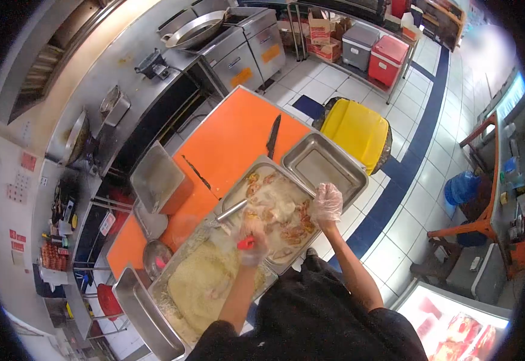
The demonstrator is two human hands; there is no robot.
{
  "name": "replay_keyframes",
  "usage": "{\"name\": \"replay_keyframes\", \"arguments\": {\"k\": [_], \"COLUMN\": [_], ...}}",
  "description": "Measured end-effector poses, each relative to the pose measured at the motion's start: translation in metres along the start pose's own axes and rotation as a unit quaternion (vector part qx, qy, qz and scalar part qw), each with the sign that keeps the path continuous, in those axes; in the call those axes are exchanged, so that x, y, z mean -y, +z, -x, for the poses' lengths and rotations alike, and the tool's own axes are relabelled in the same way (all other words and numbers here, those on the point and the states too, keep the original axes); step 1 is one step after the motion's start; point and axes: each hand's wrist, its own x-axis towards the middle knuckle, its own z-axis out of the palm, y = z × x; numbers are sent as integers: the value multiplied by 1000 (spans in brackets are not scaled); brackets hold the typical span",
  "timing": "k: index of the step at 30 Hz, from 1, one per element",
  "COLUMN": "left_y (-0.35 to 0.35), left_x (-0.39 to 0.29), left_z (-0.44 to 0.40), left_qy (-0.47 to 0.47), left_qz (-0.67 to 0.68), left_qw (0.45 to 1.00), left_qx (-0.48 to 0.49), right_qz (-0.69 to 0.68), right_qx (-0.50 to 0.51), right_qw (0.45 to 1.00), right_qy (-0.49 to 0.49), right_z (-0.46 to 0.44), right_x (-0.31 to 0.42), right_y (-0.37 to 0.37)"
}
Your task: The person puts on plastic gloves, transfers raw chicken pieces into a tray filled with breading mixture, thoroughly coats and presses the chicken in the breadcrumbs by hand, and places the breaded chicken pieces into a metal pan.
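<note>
My left hand is smeared by motion above the border between two metal trays, with something red at it; its fingers cannot be made out. Gloved in clear plastic, my right hand hangs at the right rim of the tray of pale batter, its fingers pressed together; what they hold, if anything, is hidden. Pieces of meat lie in the batter, and a metal handle leans out at the left. Pale yellow crumbs or flour fill the nearer tray.
An orange board bears a dark knife. Beside the batter stands an empty metal tray. Another long tray is at lower left. Beyond are a yellow-lidded bin, a red cooler and a wok.
</note>
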Motion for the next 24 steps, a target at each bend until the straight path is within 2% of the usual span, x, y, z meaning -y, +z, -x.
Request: {"name": "replay_keyframes", "arguments": {"k": [1,3,4,5,7,8,9,11,12,13,14,16,17,18,19,20,21,22,23,24], "left_y": [-6,-21,-23,-24,-9,9,20,42,51,62,68,76,75,74,67,58,49,41,34,30], "left_x": [-5,-26,-34,-35,-20,-4,10,36,44,47,51,59,64,68,73,78,82,83,79,74], "left_z": [5,5,2,5,20,27,32,29,23,13,1,-23,-34,-45,-53,-59,-65,-70,-75,-80], "left_qy": [35,72,78,54,28,23,40,-154,-216,-252,-286,-344,-364,-371,-343,-305,-261,-208,-158,-105], "left_qz": [-29,-53,-47,-42,-22,-11,27,92,94,100,116,199,284,412,582,741,860,936,975,988], "left_qw": [999,995,992,995,998,998,998,981,969,962,951,910,872,807,700,550,386,250,153,95], "left_qx": [-12,-52,-82,-72,-59,-58,-49,69,70,37,-18,-122,-164,-207,-233,-235,-207,-135,-38,55], "right_qz": [2,81,169,263,296,307,260,168,132,95,3,10,19,18,14,10,9,15,22,22], "right_qx": [-5,55,25,-9,-94,-82,-40,26,17,6,12,29,50,50,56,60,59,55,51,52], "right_qw": [1000,992,975,946,916,917,946,982,990,995,999,998,997,997,996,994,995,996,997,997], "right_qy": [4,-85,-138,-187,-254,-240,-190,-76,-44,-12,44,53,61,59,72,86,86,70,53,51], "right_z": [0,3,8,17,32,39,29,7,3,-2,-3,-4,-4,-5,-5,-5,-5,-5,-5,-5], "right_x": [-3,-12,-23,-42,-83,-129,-100,-34,-14,7,15,16,19,20,24,25,24,23,22,21], "right_y": [1,-1,8,20,50,78,60,18,4,-11,-16,-20,-21,-24,-27,-27,-27,-26,-25,-25]}}
